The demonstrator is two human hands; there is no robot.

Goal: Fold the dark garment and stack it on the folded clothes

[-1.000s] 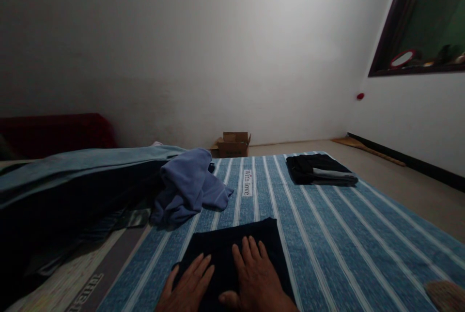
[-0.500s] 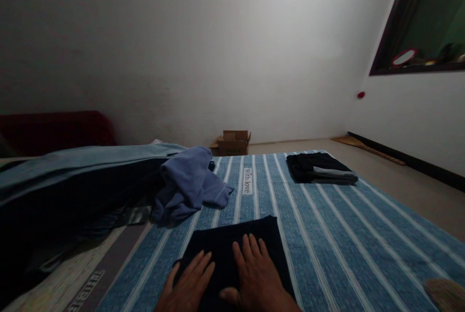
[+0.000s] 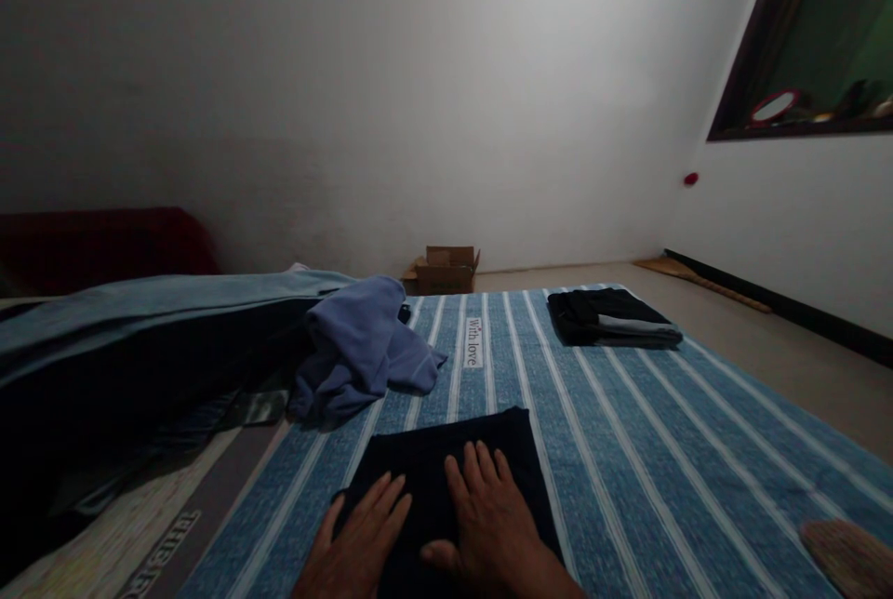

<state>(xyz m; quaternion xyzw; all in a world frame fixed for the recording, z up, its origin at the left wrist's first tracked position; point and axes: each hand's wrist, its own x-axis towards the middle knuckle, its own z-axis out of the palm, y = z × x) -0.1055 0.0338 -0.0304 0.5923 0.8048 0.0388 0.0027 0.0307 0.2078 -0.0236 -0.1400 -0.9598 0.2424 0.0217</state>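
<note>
The left hand and right hand both lie palm down on a dark navy, roughly rectangular piece of folded fabric. Each grip is spread flat, fingers extended, clamped on nothing.

Over the last second almost nothing has changed: the hands keep their places and the fabric its outline — only the view has shifted slightly. That suggests a pause or steady pressing rather than a fresh fold.

The fabric's far edge lies bare just beyond the fingertips; its near edge is out of view. Beyond the left grip sits a crumpled periwinkle-blue cloth garment, apart from the fabric, against a long heap of pale-blue and dark clothing. Right of the right grip, the blue-and-white striped textile cover offers broad room — a flat black-and-grey folded clothing stack lies well beyond.
</note>
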